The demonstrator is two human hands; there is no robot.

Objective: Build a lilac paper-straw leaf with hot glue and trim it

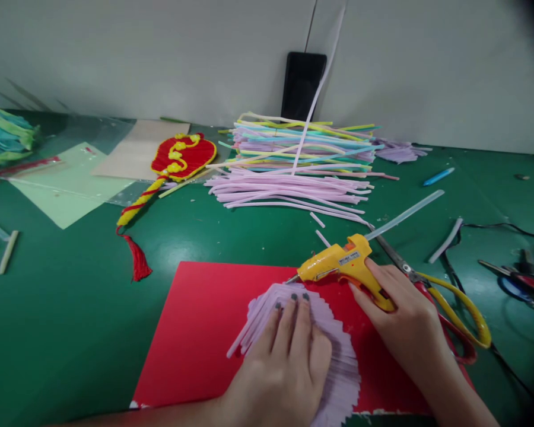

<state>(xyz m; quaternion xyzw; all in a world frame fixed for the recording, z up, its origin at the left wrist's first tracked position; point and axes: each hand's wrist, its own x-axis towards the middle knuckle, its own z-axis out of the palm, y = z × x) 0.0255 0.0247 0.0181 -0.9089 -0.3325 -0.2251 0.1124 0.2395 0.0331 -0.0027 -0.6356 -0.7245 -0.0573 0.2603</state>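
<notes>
Flat on a red sheet (204,320) lies a rounded piece made of lilac pipe cleaners (342,350) set side by side. My left hand (285,362) rests on this piece with its fingers stretched out, pressing it down and hiding its middle. In my right hand (404,320) is a yellow hot glue gun (338,261), gripped by its handle. Its nozzle points left and is at the upper edge of the lilac piece; whether it touches I cannot tell. A clear glue stick (404,214) sticks out of the gun's back.
Behind the sheet lie bundled lilac pipe cleaners (289,190) and a multicoloured pile (302,142). A phone (303,86) leans on the wall. A red-and-yellow fan (182,157) with a tassel lies left. Yellow-and-red-handled scissors (460,305) lie by my right hand, near a black cord (507,225).
</notes>
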